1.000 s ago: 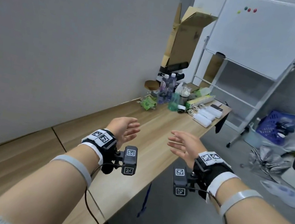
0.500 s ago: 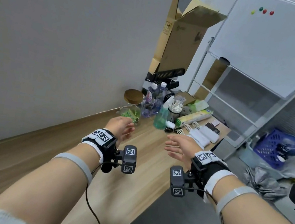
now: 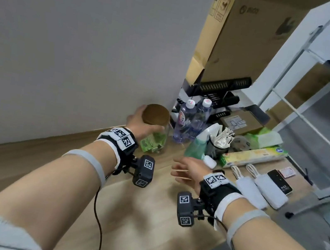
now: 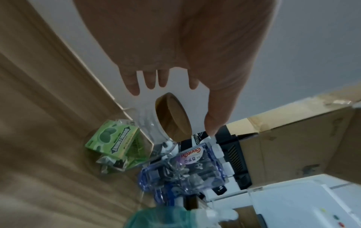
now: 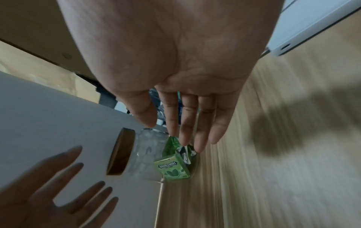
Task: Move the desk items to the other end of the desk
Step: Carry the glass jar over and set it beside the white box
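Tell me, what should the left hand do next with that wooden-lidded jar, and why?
Probably curl the fingers round the jar just below its wooden lid. The left hand is spread open with the jar between thumb and fingers, and the wrist views show gaps, so nothing is gripped yet. The jar must be held before it can be carried.

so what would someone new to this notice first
The left hand reaching over the wooden-lidded glass jar at the desk's far end by the wall, fingers spread, not yet gripping. Beside it lies a green Doublemint pack; the right hand hovers open nearby.
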